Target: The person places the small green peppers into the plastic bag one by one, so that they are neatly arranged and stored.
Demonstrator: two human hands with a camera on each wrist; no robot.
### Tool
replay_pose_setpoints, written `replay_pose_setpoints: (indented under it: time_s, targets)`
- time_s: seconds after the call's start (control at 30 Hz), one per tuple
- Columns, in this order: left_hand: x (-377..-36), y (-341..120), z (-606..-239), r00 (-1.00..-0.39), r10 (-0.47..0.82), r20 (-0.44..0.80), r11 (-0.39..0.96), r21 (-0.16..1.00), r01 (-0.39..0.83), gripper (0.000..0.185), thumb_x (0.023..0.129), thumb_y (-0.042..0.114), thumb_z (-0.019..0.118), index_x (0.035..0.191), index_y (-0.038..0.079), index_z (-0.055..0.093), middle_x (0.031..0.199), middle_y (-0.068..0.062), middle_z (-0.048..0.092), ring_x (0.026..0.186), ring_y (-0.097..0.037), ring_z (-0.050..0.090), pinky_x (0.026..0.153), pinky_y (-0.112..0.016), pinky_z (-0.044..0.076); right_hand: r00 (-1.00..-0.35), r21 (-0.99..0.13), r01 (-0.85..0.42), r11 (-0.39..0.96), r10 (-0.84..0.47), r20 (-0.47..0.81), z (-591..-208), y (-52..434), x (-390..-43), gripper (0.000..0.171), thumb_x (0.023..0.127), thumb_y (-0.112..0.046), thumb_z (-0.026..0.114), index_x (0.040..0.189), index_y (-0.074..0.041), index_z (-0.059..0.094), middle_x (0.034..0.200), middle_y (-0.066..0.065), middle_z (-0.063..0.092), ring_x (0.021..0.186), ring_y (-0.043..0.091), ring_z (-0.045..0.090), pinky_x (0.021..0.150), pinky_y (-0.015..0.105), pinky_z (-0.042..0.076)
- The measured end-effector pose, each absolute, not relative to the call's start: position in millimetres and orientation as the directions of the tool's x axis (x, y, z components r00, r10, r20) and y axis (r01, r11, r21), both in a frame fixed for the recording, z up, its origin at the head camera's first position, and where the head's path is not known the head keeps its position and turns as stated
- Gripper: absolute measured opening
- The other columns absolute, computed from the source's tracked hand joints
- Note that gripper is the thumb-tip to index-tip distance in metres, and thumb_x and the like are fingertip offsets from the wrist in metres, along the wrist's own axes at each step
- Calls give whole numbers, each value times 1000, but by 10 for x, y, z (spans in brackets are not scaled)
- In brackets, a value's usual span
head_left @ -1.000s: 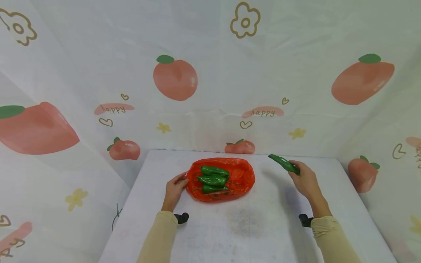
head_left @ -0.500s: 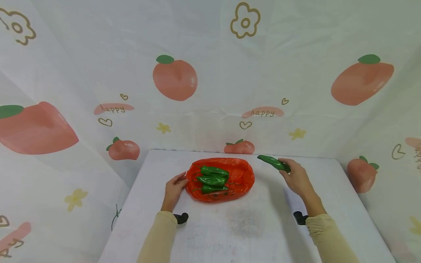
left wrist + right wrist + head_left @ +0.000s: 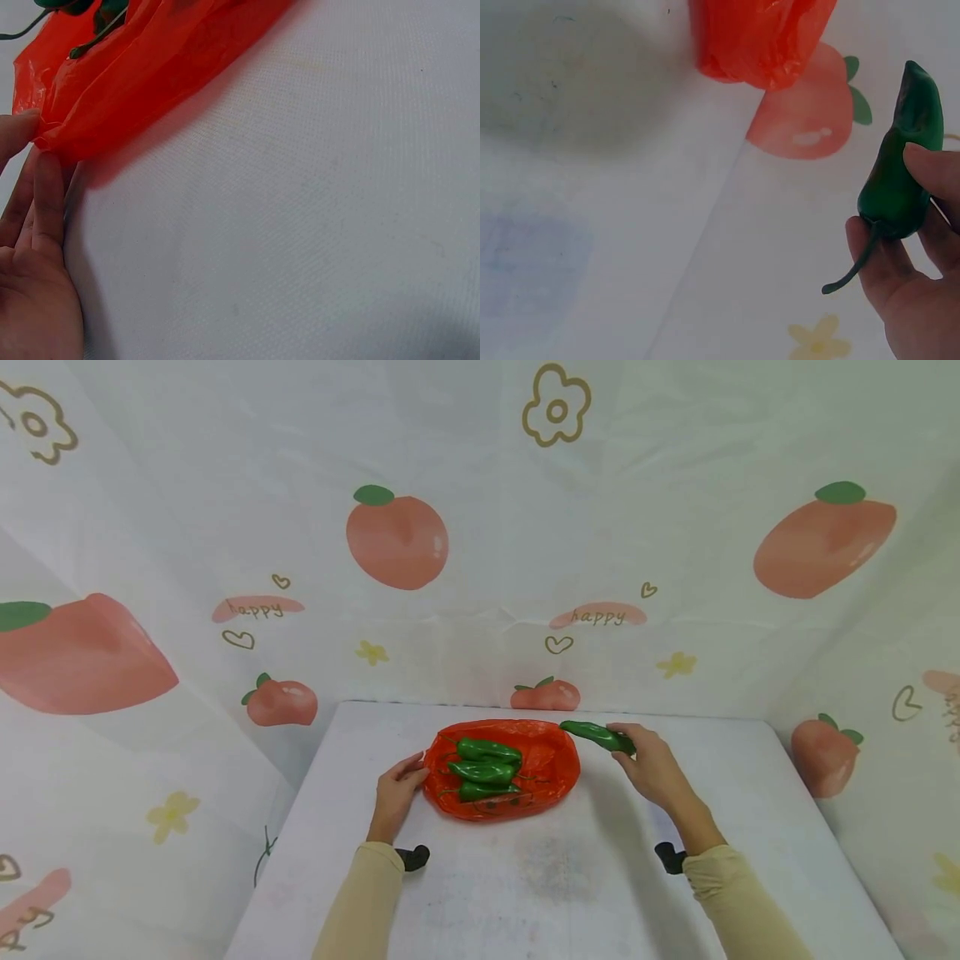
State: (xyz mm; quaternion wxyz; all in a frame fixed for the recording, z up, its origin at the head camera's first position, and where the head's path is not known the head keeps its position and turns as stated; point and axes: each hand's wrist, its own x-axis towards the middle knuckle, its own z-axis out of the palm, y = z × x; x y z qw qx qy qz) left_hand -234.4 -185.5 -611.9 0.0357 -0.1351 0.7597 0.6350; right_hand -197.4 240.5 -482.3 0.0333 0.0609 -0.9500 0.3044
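Note:
A red plastic bag (image 3: 551, 768) lies spread wide on the table, with several green peppers (image 3: 483, 772) in its left half. My left hand (image 3: 396, 795) pinches the bag's left edge between thumb and fingers; the left wrist view shows the gathered red plastic (image 3: 142, 82) at the fingertips. Past the bag's right end, my right hand (image 3: 654, 768) grips another green pepper (image 3: 596, 734) above the table. That pepper's tip overlaps the bag's far right rim in the head view. In the right wrist view, its stem (image 3: 855, 262) hangs below the fingers.
The white table (image 3: 465, 893) has a greyish stain in front of the bag. A white backdrop (image 3: 480, 527) printed with fruit stands behind and at both sides. Each wrist carries a small black mount (image 3: 670, 857).
My right hand has moved left with the green pepper, bringing it from beyond the bag to its right rim. The left hand and the bag stay in place.

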Motion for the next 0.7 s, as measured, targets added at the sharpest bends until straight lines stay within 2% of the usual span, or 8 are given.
replay_pose_setpoints:
  time_s: [0.27, 0.53, 0.7]
  targets:
    - [-2341, -1853, -6081, -958, -150, -245, 139, 954, -265, 37, 88, 22, 69, 124, 22, 64, 123, -7, 64, 107, -17, 63, 85, -20, 54, -980, -558, -198, 806, -153, 127, -4821, 2270, -2012, 45, 88, -5, 66, 130, -8, 53, 120, 15, 61, 105, 33, 56, 94, 54, 50]
    - [-2266, -1824, -5824, -956, -121, -268, 123, 951, -283, 39, 89, 17, 67, 128, 14, 62, 125, -13, 62, 111, -24, 61, 88, -24, 55, -968, -565, -249, 787, -213, 129, -4846, 2121, -2046, 44, 86, -4, 67, 128, -7, 55, 120, 13, 62, 105, 30, 57, 92, 51, 51]
    - [-2290, -1833, -5929, -953, -141, -268, 139, 948, -287, 37, 89, 20, 67, 126, 20, 63, 124, -9, 63, 109, -20, 62, 88, -22, 54, -953, -565, -301, 769, -262, 152, -4887, 2028, -2078, 42, 86, -4, 68, 126, -7, 57, 118, 11, 63, 104, 28, 59, 91, 47, 53]
